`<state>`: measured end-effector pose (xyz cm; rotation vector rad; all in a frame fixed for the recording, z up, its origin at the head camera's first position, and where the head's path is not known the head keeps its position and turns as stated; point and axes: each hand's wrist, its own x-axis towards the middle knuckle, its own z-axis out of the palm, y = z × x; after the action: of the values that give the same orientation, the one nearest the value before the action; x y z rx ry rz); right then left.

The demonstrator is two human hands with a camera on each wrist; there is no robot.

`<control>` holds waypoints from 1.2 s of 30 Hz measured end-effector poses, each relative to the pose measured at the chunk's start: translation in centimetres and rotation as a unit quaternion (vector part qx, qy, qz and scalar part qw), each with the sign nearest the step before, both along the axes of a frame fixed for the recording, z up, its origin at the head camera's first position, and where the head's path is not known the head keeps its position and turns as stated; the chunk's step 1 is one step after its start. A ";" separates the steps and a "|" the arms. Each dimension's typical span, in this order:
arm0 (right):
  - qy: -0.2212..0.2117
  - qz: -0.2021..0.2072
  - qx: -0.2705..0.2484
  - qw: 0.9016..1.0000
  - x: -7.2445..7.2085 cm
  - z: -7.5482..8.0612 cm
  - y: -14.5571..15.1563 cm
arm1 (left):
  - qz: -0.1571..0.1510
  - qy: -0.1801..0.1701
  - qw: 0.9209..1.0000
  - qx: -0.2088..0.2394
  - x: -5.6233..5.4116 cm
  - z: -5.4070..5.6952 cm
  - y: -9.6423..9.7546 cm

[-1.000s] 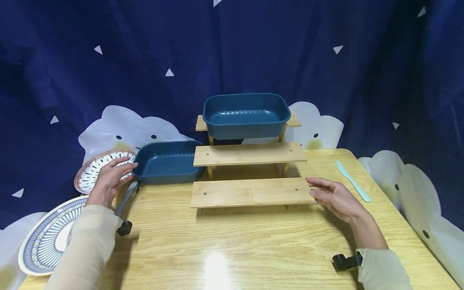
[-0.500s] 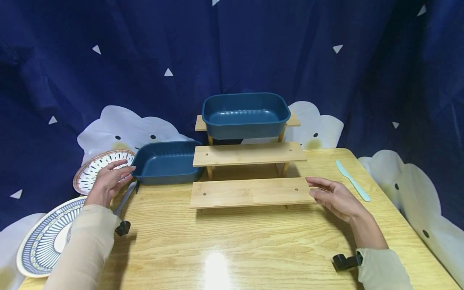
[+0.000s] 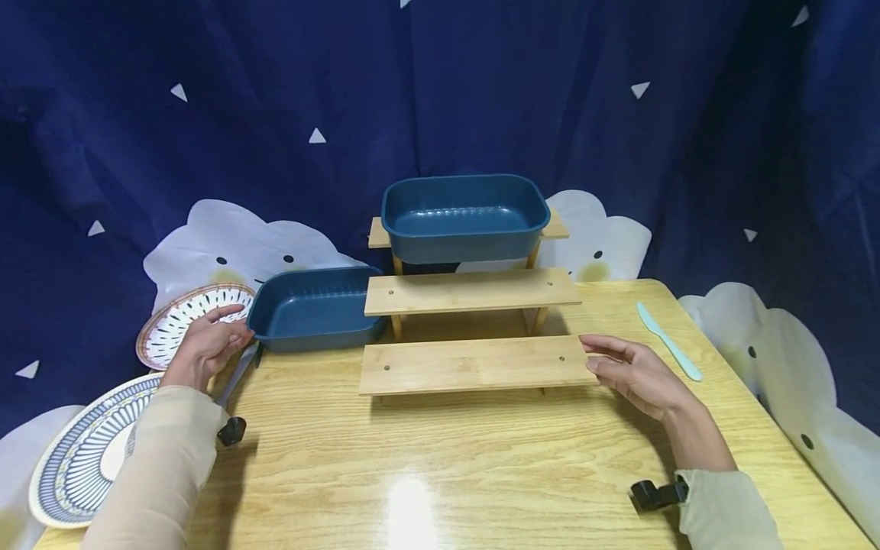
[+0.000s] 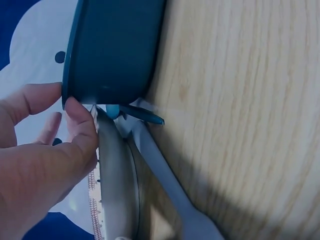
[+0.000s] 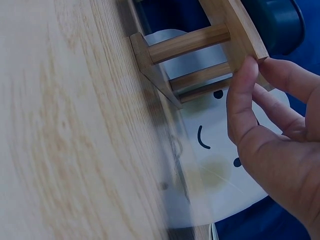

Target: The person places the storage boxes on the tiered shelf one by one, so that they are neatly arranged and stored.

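My left hand (image 3: pixel 209 344) pinches the left end of a blue rectangular basin (image 3: pixel 319 309) between thumb and forefinger, at the rim. The left wrist view shows the thumb (image 4: pixel 80 117) and forefinger (image 4: pixel 37 97) meeting at that rim. Beside a three-tier wooden rack (image 3: pixel 477 363), the basin stands on the table, its right end partly hidden by the rack. With thumb and forefinger, my right hand (image 3: pixel 635 378) grips the right end of the rack's lowest board. In the right wrist view, the fingertips (image 5: pixel 247 70) hold the board's corner.
Another blue basin (image 3: pixel 467 244) sits on the rack's top tier. A mint-green knife (image 3: pixel 668 341) lies to the right. At left are a red-rimmed plate (image 3: pixel 161 344), a blue-patterned plate (image 3: pixel 65 466) and a grey-handled utensil (image 4: pixel 165 172), its head hidden. A dark curtain (image 3: pixel 481 92) hangs behind.
My left thumb and fingers have closed onto the rim of the left basin, which stays in about the same place. The right hand keeps its hold on the rack.
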<state>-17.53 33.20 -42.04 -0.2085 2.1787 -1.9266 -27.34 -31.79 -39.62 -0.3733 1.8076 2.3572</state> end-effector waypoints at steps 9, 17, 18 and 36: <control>-0.005 -0.008 -0.008 1.000 0.0 -0.1 0.0 | -0.026 -0.019 0.998 -0.049 0.3 0.3 0.2; -0.008 -0.005 -0.007 1.000 0.1 -0.1 0.1 | -0.070 0.008 0.996 -0.051 0.8 0.2 -0.5; -0.008 -0.005 -0.005 1.000 0.1 0.0 0.1 | -0.075 0.012 0.996 -0.053 0.9 0.2 -0.7; -0.015 -0.010 -0.015 1.000 0.0 0.1 0.0 | -0.058 0.092 0.994 -0.015 3.2 0.9 -3.9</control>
<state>-17.53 33.22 -41.92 -0.1629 2.1422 -1.9625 -24.12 -35.68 -38.71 -0.0539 1.8875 2.3543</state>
